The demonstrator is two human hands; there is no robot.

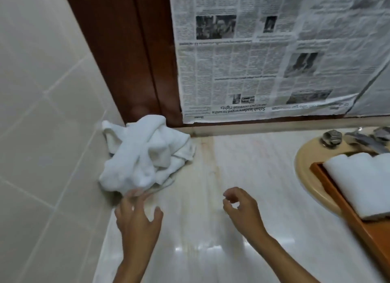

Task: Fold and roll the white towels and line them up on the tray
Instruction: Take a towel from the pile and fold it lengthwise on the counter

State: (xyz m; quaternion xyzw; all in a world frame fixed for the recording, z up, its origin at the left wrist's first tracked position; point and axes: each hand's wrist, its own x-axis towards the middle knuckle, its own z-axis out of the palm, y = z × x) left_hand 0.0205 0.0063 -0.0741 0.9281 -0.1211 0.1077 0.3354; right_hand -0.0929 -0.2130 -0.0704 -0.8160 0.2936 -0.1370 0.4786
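Note:
A crumpled heap of white towels (145, 154) lies in the back left corner of the pale marble counter (242, 177), against the tiled wall. My left hand (137, 217) hovers just in front of the heap with fingers spread, its fingertips at the heap's lower edge, holding nothing. My right hand (240, 209) floats over the bare counter to the right, fingers loosely curled, empty. At the right edge a brown wooden tray (337, 200) carries rolled white towels (363, 183) side by side.
The tray lies across a tan sink basin (306, 173) with metal tap handles (332, 138) behind it. Newspaper sheets (263, 57) cover the surface above the counter, next to a dark wooden frame (130, 57). Beige wall tiles (42, 114) close off the left side.

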